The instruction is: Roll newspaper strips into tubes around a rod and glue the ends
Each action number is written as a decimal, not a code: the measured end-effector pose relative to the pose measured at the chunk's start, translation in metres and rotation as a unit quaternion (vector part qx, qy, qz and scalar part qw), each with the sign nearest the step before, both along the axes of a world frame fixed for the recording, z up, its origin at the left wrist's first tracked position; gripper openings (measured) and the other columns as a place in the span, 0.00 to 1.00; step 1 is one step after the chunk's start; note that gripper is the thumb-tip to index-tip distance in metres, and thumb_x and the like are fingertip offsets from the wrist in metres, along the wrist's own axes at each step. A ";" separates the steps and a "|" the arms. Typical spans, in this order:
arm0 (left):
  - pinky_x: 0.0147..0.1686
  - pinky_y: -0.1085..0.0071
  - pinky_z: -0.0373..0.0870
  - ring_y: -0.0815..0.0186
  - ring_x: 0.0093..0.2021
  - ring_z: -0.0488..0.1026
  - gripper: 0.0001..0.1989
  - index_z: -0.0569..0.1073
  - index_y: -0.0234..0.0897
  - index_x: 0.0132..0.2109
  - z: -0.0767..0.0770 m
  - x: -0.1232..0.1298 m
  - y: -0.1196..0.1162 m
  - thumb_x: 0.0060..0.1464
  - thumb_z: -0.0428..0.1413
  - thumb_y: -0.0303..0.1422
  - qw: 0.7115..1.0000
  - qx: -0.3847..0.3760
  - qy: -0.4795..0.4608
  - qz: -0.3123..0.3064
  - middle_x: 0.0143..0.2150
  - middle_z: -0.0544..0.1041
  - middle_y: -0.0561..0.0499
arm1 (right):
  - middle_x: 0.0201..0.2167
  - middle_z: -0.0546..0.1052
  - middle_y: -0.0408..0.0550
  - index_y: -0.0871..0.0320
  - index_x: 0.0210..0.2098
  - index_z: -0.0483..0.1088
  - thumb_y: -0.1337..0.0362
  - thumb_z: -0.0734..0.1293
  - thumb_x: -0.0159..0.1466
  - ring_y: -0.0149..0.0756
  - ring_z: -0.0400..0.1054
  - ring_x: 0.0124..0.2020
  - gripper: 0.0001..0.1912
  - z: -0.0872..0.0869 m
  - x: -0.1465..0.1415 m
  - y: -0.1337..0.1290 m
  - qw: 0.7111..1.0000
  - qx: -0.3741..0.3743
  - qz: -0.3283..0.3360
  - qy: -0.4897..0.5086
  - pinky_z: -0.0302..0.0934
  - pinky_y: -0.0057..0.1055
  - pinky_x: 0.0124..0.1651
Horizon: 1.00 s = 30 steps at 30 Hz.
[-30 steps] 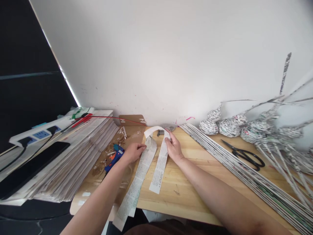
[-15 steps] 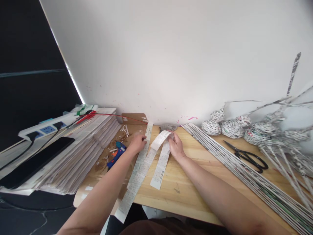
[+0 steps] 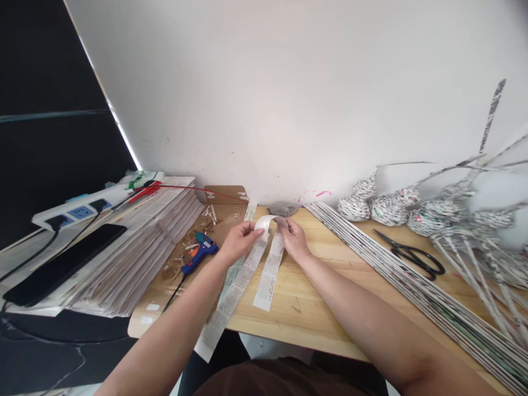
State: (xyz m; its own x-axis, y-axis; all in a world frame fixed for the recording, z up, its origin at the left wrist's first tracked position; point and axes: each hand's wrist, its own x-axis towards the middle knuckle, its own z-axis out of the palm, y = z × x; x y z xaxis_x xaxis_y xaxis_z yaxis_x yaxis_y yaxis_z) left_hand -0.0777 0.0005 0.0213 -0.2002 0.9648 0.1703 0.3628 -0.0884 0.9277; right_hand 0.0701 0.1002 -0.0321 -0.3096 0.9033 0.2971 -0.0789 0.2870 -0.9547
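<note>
A long newspaper strip (image 3: 241, 281) is bent over into an arch between my two hands, its two tails hanging down toward the table's front edge. My left hand (image 3: 241, 241) pinches it on the left side of the bend, thumb and fingers together. On the other side of the arch, my right hand (image 3: 293, 237) grips the strip with its fingers closed. Another newspaper strip (image 3: 251, 212) lies flat on the cardboard beneath, partly hidden by my left hand. A blue glue gun (image 3: 198, 256) rests on the cardboard left of my left hand.
On the left, a tall stack of newspaper sheets (image 3: 136, 269) carries a power strip (image 3: 82, 209) and a black phone (image 3: 61, 264). Rolled paper sticks (image 3: 371, 258) lie diagonally at right, beside black scissors (image 3: 412, 256). Several woven paper gourds (image 3: 388, 210) stand against the wall.
My left hand has moved right and up from the flat strip to the bent strip and now pinches it. My right hand keeps its hold, nearly in place.
</note>
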 end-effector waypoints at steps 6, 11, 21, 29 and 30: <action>0.36 0.71 0.65 0.64 0.34 0.70 0.17 0.73 0.35 0.36 0.029 0.010 -0.032 0.52 0.55 0.47 0.992 0.024 -0.118 0.029 0.33 0.75 0.49 | 0.28 0.76 0.44 0.58 0.41 0.73 0.62 0.62 0.56 0.32 0.64 0.24 0.15 -0.003 0.000 -0.002 0.999 -0.010 0.044 -0.019 0.58 0.28 0.29; 0.32 0.72 0.65 0.65 0.32 0.69 0.18 0.75 0.35 0.38 0.048 0.013 -0.047 0.48 0.58 0.46 0.979 0.045 -0.190 0.060 0.31 0.74 0.50 | 0.29 0.76 0.44 0.59 0.37 0.74 0.63 0.63 0.55 0.32 0.65 0.26 0.13 -0.004 0.002 -0.004 0.997 0.031 0.059 -0.034 0.58 0.28 0.31; 0.35 0.73 0.67 0.69 0.32 0.70 0.13 0.74 0.34 0.32 0.081 0.013 -0.026 0.49 0.60 0.42 0.962 0.092 -0.253 0.046 0.31 0.75 0.50 | 0.21 0.72 0.42 0.60 0.32 0.75 0.54 0.64 0.56 0.30 0.60 0.22 0.16 -0.007 0.004 -0.005 0.993 0.018 0.091 -0.070 0.53 0.26 0.25; 0.27 0.73 0.68 0.67 0.29 0.73 0.16 0.72 0.35 0.36 0.095 0.006 -0.024 0.46 0.62 0.43 0.962 0.092 -0.252 0.043 0.28 0.75 0.51 | 0.24 0.74 0.43 0.61 0.32 0.75 0.55 0.64 0.55 0.32 0.63 0.25 0.16 -0.005 0.005 -0.003 0.991 0.028 0.103 -0.078 0.56 0.27 0.28; 0.26 0.74 0.67 0.67 0.29 0.73 0.16 0.72 0.35 0.36 0.095 0.005 -0.023 0.46 0.62 0.43 0.962 0.090 -0.252 0.050 0.28 0.75 0.51 | 0.23 0.73 0.43 0.60 0.31 0.74 0.55 0.64 0.54 0.32 0.63 0.24 0.15 -0.004 0.006 -0.003 0.992 0.031 0.094 -0.082 0.56 0.27 0.27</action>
